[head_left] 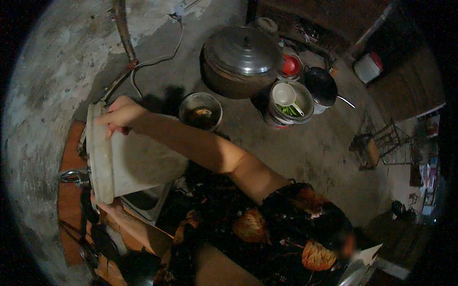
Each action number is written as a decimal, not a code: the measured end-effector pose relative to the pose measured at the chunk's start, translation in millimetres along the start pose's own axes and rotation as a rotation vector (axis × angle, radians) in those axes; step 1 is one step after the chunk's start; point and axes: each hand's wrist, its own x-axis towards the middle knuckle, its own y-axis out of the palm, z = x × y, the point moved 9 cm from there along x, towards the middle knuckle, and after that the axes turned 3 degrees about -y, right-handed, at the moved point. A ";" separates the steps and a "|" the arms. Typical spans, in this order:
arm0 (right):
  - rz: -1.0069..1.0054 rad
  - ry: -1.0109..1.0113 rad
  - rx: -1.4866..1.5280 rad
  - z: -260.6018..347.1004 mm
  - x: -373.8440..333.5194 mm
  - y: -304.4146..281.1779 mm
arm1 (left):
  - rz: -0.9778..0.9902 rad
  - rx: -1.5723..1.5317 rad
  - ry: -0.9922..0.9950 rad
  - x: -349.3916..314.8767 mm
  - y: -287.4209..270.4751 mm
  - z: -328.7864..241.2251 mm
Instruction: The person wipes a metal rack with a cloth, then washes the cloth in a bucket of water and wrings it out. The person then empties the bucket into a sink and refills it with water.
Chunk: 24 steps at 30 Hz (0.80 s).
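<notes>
A white plastic bucket (148, 155) is tipped onto its side, its thick rim turned left toward the wall and its inside hidden from me. My right hand (125, 115) is closed over the upper part of the rim, its arm stretched across in front of me. Under the lower rim, my left hand (114, 212) supports the bucket, its fingers partly hidden behind it. A metal tap (74, 177) sticks out just left of the rim. Below the bucket shows part of a steel sink (155, 202).
Beyond the bucket, the floor holds a large lidded metal pot (244, 52), a pail with dark contents (201, 112), and a bucket topped by a basin with a white dipper (285, 94) and greens. A black wok (320, 86) and wire rack (393, 143) stand right.
</notes>
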 end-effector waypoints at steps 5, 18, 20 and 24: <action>-0.013 -0.060 -0.137 7.1 11.1 -0.2 | 0.081 -0.123 0.052 25.0 3.2 -3.6; -0.058 0.100 -0.028 -1.8 3.8 1.7 | 0.014 -0.187 -0.038 103.9 -32.4 92.0; -0.062 0.093 -0.062 2.9 1.3 5.5 | -0.013 -0.053 0.085 130.1 -30.7 90.4; -0.077 -0.022 -0.175 12.0 -4.8 -25.2 | -0.192 0.191 0.288 174.6 -11.0 97.4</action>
